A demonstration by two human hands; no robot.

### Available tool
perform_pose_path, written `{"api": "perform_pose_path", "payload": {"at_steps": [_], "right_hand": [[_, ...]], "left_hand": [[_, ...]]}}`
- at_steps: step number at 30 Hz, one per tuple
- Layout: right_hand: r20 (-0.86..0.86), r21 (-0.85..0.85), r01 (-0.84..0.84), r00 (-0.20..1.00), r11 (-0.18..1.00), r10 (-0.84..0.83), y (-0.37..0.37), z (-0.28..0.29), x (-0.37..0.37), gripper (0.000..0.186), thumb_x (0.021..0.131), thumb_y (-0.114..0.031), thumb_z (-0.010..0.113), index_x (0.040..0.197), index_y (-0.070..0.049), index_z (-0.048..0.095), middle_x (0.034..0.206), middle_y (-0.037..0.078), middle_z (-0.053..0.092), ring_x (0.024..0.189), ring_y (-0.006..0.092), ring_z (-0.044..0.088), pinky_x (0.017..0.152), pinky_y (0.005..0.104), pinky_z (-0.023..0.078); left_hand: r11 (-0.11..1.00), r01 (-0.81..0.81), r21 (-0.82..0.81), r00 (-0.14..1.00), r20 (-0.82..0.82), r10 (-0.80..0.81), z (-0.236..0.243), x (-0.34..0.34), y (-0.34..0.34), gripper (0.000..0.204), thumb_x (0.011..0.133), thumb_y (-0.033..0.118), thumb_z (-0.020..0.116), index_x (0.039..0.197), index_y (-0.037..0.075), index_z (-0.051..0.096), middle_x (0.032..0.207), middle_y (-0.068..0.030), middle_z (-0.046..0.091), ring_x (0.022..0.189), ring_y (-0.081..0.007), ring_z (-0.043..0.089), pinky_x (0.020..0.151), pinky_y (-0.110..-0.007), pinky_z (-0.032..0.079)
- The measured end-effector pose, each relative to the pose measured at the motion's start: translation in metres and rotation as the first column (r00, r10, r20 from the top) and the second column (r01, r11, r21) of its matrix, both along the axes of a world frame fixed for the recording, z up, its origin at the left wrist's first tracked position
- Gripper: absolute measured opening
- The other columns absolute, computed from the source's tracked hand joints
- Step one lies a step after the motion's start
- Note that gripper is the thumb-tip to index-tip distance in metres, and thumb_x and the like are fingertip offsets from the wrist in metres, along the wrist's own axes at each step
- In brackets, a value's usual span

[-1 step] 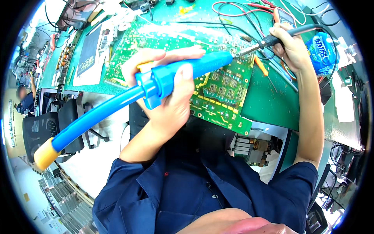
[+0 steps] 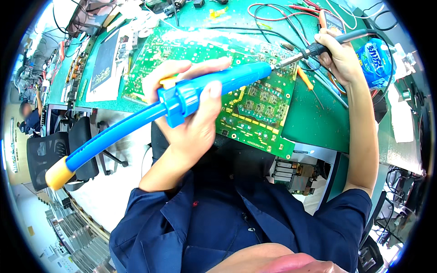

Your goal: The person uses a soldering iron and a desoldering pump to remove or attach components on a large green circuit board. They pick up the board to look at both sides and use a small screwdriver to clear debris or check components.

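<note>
My left hand (image 2: pixel 184 134) is closed around a blue desoldering pump (image 2: pixel 129 122) with a yellow end cap (image 2: pixel 59 172). Its nozzle points right, over a green circuit board (image 2: pixel 255 125). My right hand (image 2: pixel 339 61) grips a soldering iron (image 2: pixel 315 49), whose metal tip meets or nearly meets the nozzle; contact with the board is unclear. Right of the board lies an orange-handled screwdriver (image 2: pixel 305 77).
A green bench (image 2: pixel 314 127) holds a handheld meter (image 2: pixel 331 20), tangled leads, a blue bottle (image 2: pixel 372 63) and, left, a white-bordered dark sheet (image 2: pixel 102 63). Black chairs (image 2: pixel 82 150) stand lower left; another person (image 2: pixel 32 118) is at far left.
The pump's capped rear end has shifted slightly up and right, and my left hand with its thumb has moved a little. My right hand looks nearly still.
</note>
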State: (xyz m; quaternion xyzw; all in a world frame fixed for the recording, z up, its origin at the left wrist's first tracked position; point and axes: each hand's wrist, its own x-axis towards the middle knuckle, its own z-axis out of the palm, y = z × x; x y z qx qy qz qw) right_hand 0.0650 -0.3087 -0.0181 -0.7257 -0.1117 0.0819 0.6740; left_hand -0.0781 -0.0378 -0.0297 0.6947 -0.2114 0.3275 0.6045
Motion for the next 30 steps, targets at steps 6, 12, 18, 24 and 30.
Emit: {"api": "perform_pose_path", "payload": {"at_steps": [6,12,18,24,30], "right_hand": [[-0.002,0.004,-0.020,1.000,1.000,0.020,-0.008,-0.004,-0.001,0.016,0.088,-0.019,0.059,0.081,-0.005,0.057,0.057,-0.003,0.045,0.046,0.0043,0.040,0.045,0.0194,0.031],[-0.013,-0.005,-0.081,0.997,0.997,0.081,-0.025,-0.015,0.012,0.018,0.092,-0.019,0.055,0.097,-0.001,0.057,0.057,-0.004,0.042,0.044,0.0022,0.037,0.052,0.0175,0.042],[-0.043,0.098,0.045,0.998,0.994,-0.041,0.005,-0.002,-0.003,0.012,0.085,-0.008,0.054,0.074,-0.004,0.052,0.045,0.002,0.045,0.034,0.0097,0.040,0.036,0.0231,0.033],[0.027,0.051,-0.087,0.996,0.995,0.086,0.002,-0.007,0.004,0.021,0.089,-0.012,0.046,0.070,-0.003,0.050,0.042,-0.001,0.041,0.032,0.0080,0.034,0.035,0.0221,0.030],[-0.134,-0.104,0.044,0.989,0.994,-0.058,0.031,0.027,-0.005,0.019,0.090,-0.014,0.046,0.077,-0.001,0.051,0.044,0.000,0.040,0.034,0.0085,0.036,0.040,0.0228,0.032]], "left_hand": [[0.960,-0.150,-0.236,0.985,-0.123,0.123,-0.008,-0.019,0.058,0.057,0.091,0.043,0.055,0.128,0.014,0.023,0.118,-0.0341,0.052,0.108,-0.0408,0.058,0.082,-0.045,0.056],[0.953,-0.240,-0.185,0.970,-0.072,0.231,-0.019,0.002,0.076,0.051,0.091,0.038,0.057,0.122,0.008,0.031,0.124,-0.0356,0.047,0.115,-0.0432,0.052,0.087,-0.048,0.054],[0.943,-0.319,-0.093,0.946,-0.086,0.311,-0.033,0.002,0.078,0.045,0.092,0.036,0.055,0.119,0.006,0.035,0.123,-0.0365,0.047,0.113,-0.0449,0.053,0.077,-0.045,0.059],[0.884,-0.455,0.110,0.876,-0.123,0.466,-0.037,-0.005,0.070,0.048,0.093,0.047,0.049,0.120,0.012,0.033,0.125,-0.0335,0.047,0.113,-0.0443,0.053,0.070,-0.039,0.061],[0.890,-0.453,0.047,0.885,-0.091,0.456,-0.042,-0.005,0.069,0.042,0.098,0.042,0.039,0.121,0.007,0.040,0.128,-0.0361,0.044,0.108,-0.0402,0.058,0.075,-0.041,0.060]]}}
